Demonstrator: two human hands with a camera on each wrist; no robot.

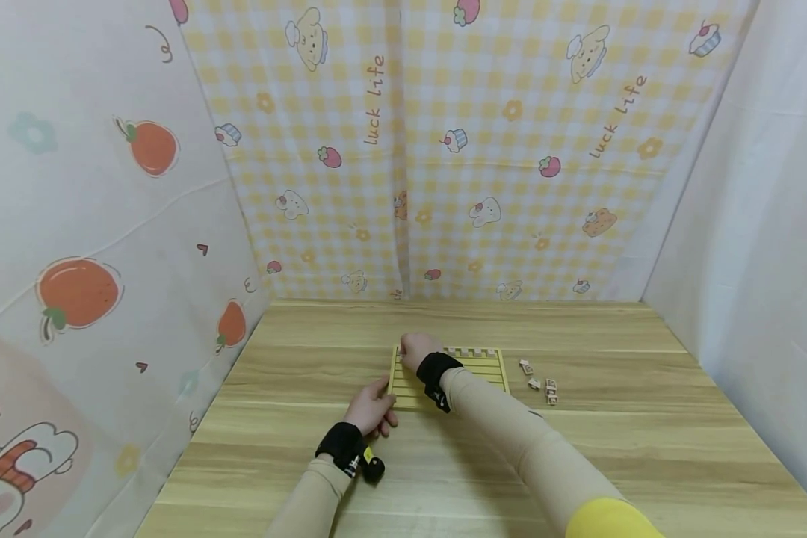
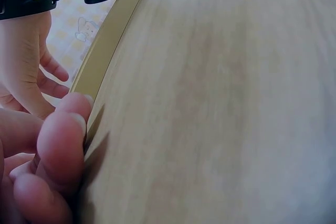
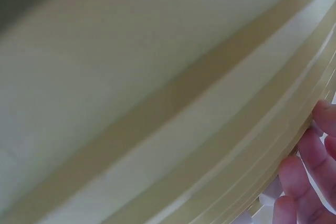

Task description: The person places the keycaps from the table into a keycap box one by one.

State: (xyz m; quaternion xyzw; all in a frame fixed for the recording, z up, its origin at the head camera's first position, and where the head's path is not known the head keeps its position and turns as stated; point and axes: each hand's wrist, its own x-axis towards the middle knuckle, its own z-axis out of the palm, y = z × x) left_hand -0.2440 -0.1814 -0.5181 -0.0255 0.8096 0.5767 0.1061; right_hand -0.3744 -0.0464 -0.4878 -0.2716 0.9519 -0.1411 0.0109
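Observation:
A yellow ribbed tray (image 1: 471,366) lies on the wooden table, with a row of small pale blocks (image 1: 477,353) along its far edge. My left hand (image 1: 370,407) grips the tray's near left corner; its curled fingertips press against the yellow side wall (image 2: 105,51) in the left wrist view. Reaching across the tray, my right hand (image 1: 420,350) is at the far left corner. There its fingertips pinch a small pale block (image 3: 317,128), mostly hidden by the fingers. Another pale block (image 3: 271,191) sits beside these fingers in the right wrist view.
Several loose beige pieces, among them a small one (image 1: 534,384) and a longer cluster (image 1: 551,391), lie on the table (image 1: 645,448) right of the tray. A checked cloth (image 1: 444,187) hangs behind the table. Each wrist carries a black strapped camera (image 1: 373,469).

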